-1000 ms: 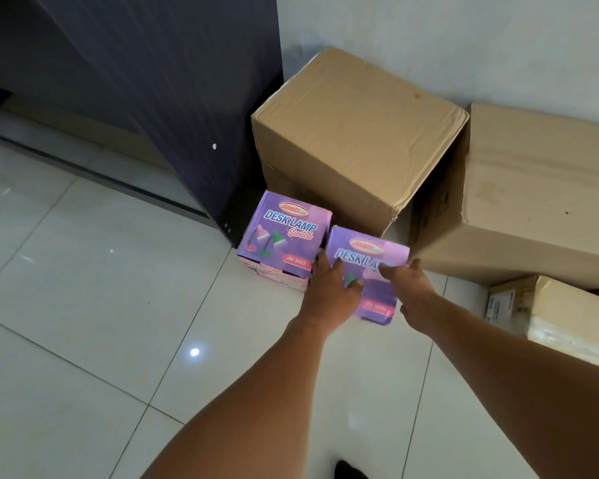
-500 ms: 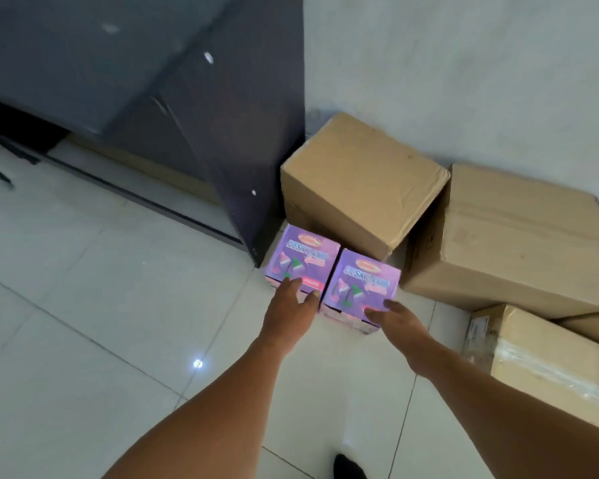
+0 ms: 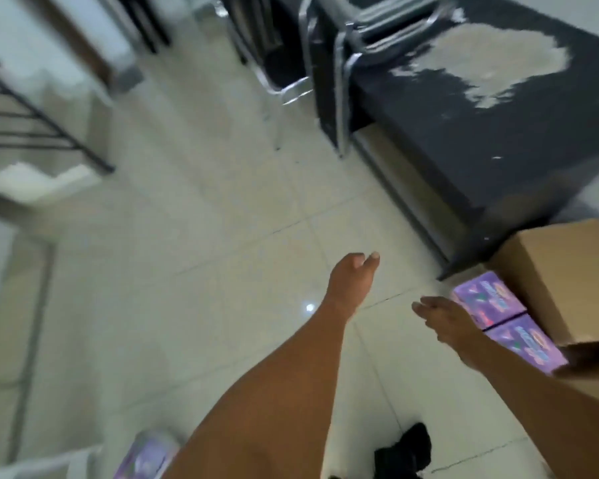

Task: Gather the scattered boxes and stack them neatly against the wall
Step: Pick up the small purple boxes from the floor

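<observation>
You are looking at a frame smeared by motion blur: the chair frames [image 3: 322,63] and the stair railing [image 3: 32,115] at the top streak into soft lines, and print on the purple boxes [image 3: 498,316] is unreadable. Light is even, soft and fairly dim, with a cool greenish cast. One small bright glare spot [image 3: 309,307] sits on the glossy floor tiles [image 3: 187,271]. Your forearms show only faint shadows. Straight lines bow toward the edges from the wide lens.
</observation>
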